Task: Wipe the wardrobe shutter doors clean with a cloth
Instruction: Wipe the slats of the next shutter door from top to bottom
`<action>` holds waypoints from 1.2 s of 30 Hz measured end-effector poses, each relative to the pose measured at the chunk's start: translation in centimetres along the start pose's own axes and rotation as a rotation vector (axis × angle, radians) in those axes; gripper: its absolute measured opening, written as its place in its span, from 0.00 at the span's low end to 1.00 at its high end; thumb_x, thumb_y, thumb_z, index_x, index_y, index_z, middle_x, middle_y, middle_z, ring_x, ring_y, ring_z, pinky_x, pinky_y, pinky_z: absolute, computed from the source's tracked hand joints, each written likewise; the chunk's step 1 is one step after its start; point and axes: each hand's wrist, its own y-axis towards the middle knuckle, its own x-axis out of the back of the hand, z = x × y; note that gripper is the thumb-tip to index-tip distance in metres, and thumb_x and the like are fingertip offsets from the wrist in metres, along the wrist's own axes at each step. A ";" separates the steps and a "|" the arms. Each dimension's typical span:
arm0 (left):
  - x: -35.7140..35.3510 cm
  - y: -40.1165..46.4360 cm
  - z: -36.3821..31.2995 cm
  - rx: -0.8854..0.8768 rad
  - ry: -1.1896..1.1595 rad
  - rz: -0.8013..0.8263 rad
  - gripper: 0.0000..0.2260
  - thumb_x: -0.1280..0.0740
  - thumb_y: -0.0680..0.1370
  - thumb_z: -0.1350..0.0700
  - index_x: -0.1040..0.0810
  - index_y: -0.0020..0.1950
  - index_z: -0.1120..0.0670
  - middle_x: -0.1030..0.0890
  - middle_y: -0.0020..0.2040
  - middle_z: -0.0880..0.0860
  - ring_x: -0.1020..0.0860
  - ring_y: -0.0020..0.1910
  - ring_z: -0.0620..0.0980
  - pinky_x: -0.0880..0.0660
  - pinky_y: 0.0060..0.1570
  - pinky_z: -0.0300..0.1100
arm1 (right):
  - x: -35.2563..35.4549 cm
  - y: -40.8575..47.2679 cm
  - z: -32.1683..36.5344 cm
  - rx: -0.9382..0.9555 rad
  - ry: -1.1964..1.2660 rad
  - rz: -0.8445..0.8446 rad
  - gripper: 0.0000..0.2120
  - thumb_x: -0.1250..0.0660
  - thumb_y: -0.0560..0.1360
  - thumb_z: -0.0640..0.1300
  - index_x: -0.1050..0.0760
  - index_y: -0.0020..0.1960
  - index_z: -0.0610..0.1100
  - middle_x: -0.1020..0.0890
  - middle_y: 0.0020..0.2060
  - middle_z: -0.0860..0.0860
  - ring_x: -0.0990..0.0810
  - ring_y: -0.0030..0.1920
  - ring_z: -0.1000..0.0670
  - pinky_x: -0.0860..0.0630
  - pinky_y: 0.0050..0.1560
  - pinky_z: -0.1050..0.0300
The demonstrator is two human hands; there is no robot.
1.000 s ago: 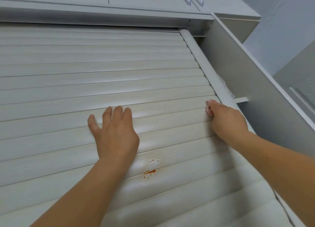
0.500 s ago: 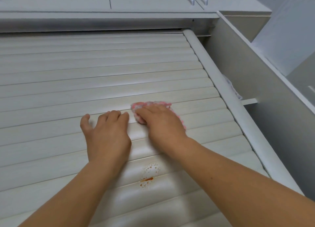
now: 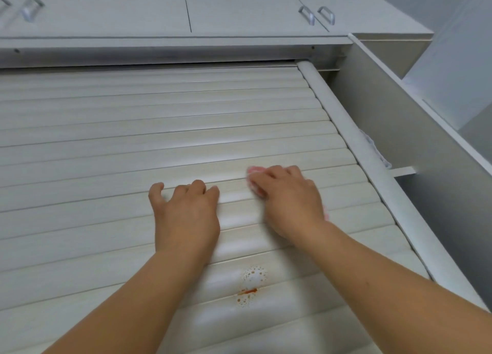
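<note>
two bare hands work on the pale slatted wooden wardrobe shutter door (image 3: pixel 159 130); the right hand (image 3: pixel 286 196) is closed down over a pink cloth (image 3: pixel 254 171), pressing it flat to a slat near the rounded grey edge post (image 3: pixel 354 140), with only pink edges peeking out past the fingertips and by the wrist; the left hand (image 3: pixel 186 212) holds nothing, its fingers curled and its palm braced on the slats just beside the right; to do this stroke well, my judgement is to keep the cloth running along the slat rather than across it, press into the grooves where dirt would gather, and keep the left hand firm so the flexible slats do not give; one orange speckled stain (image 3: pixel 250 287) sits on the slats below, between the forearms, not yet wiped, and likely needs repeated passes; counted: one cloth, one stain, one shutter in view, four silver cupboard handles (image 3: pixel 316 15) above, and one white fabric piece (image 3: pixel 378 154) past the post.
</note>
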 end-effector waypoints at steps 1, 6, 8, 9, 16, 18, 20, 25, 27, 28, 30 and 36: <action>0.2 0.0 0.1 -0.006 0.010 0.011 0.19 0.47 0.73 0.63 0.29 0.59 0.46 0.27 0.55 0.47 0.28 0.56 0.48 0.53 0.65 0.56 | -0.3 0.0 0.7 0.052 0.010 0.001 0.21 0.43 0.76 0.41 0.33 0.66 0.59 0.30 0.63 0.56 0.35 0.62 0.47 0.37 0.51 0.52; 0.3 -0.1 1.0 -0.071 -0.011 0.033 0.22 0.46 0.73 0.63 0.31 0.62 0.45 0.28 0.57 0.46 0.28 0.58 0.48 0.54 0.65 0.57 | 0.0 0.7 -3.3 -0.095 -0.022 0.000 0.21 0.48 0.80 0.50 0.40 0.71 0.63 0.35 0.70 0.57 0.35 0.65 0.45 0.35 0.59 0.50; 0.3 -0.1 1.2 -0.087 -0.044 0.046 0.23 0.46 0.72 0.64 0.32 0.64 0.45 0.29 0.60 0.45 0.30 0.60 0.48 0.55 0.65 0.56 | 0.5 0.8 -6.7 -0.293 -0.056 0.027 0.22 0.51 0.80 0.49 0.41 0.72 0.61 0.36 0.72 0.54 0.37 0.67 0.43 0.38 0.63 0.46; 0.4 -0.1 1.5 -0.091 -0.050 0.057 0.24 0.45 0.72 0.64 0.33 0.65 0.45 0.30 0.62 0.45 0.31 0.61 0.47 0.56 0.66 0.56 | 0.5 1.2 -7.9 -0.377 -0.058 0.035 0.22 0.51 0.80 0.48 0.42 0.73 0.60 0.37 0.72 0.53 0.39 0.68 0.42 0.40 0.65 0.44; 0.2 -0.3 2.8 -0.123 -0.159 0.110 0.29 0.46 0.75 0.64 0.41 0.73 0.43 0.42 0.75 0.43 0.43 0.72 0.43 0.63 0.69 0.53 | -1.1 5.0 -6.6 -0.297 -0.048 0.005 0.17 0.47 0.79 0.43 0.36 0.67 0.49 0.36 0.71 0.46 0.36 0.64 0.39 0.40 0.62 0.42; 0.1 -0.5 3.4 -0.153 -0.168 0.128 0.31 0.46 0.74 0.65 0.44 0.74 0.43 0.46 0.76 0.43 0.49 0.74 0.41 0.65 0.69 0.53 | -1.2 6.1 -4.4 -0.225 -0.035 0.009 0.18 0.47 0.79 0.43 0.37 0.68 0.48 0.37 0.71 0.46 0.38 0.66 0.39 0.41 0.64 0.41; 0.0 -1.2 4.3 -0.187 -0.176 0.118 0.32 0.46 0.73 0.66 0.43 0.74 0.44 0.47 0.76 0.42 0.51 0.74 0.40 0.66 0.69 0.52 | -1.4 7.2 -1.4 -0.120 -0.006 0.030 0.17 0.47 0.79 0.44 0.36 0.67 0.48 0.37 0.72 0.47 0.39 0.68 0.40 0.42 0.66 0.41; -0.8 -3.5 7.6 -0.174 -0.184 -0.058 0.26 0.43 0.61 0.67 0.21 0.55 0.51 0.22 0.59 0.51 0.24 0.61 0.52 0.52 0.64 0.48 | -2.9 8.5 5.7 0.091 0.077 0.082 0.19 0.48 0.81 0.46 0.38 0.71 0.54 0.42 0.75 0.50 0.46 0.73 0.42 0.51 0.71 0.42; -1.2 -4.3 9.3 -0.137 -0.168 -0.119 0.23 0.40 0.60 0.67 0.20 0.51 0.51 0.20 0.53 0.52 0.21 0.55 0.53 0.48 0.62 0.49 | -3.3 8.5 7.8 0.158 0.091 0.110 0.21 0.49 0.81 0.47 0.40 0.73 0.56 0.44 0.76 0.51 0.49 0.74 0.42 0.54 0.72 0.43; -1.2 -4.8 10.2 -0.125 -0.166 -0.141 0.23 0.40 0.60 0.67 0.20 0.50 0.51 0.20 0.53 0.52 0.21 0.53 0.53 0.47 0.61 0.49 | -3.4 8.5 8.6 0.186 0.099 0.123 0.21 0.50 0.81 0.46 0.40 0.73 0.55 0.44 0.76 0.51 0.50 0.75 0.42 0.55 0.72 0.43; -0.9 -5.4 11.6 -0.104 -0.158 -0.189 0.23 0.41 0.59 0.68 0.21 0.49 0.52 0.20 0.50 0.53 0.21 0.50 0.54 0.46 0.60 0.48 | -3.4 8.1 9.7 0.227 0.112 0.136 0.19 0.49 0.81 0.46 0.37 0.71 0.55 0.44 0.75 0.51 0.51 0.75 0.43 0.56 0.72 0.44; -1.3 -6.9 13.9 -0.039 -0.139 -0.169 0.19 0.40 0.64 0.66 0.22 0.49 0.51 0.22 0.48 0.50 0.22 0.49 0.53 0.46 0.59 0.49 | -3.8 4.4 12.8 0.240 0.111 0.143 0.20 0.50 0.82 0.49 0.39 0.73 0.57 0.47 0.77 0.52 0.54 0.76 0.45 0.59 0.73 0.45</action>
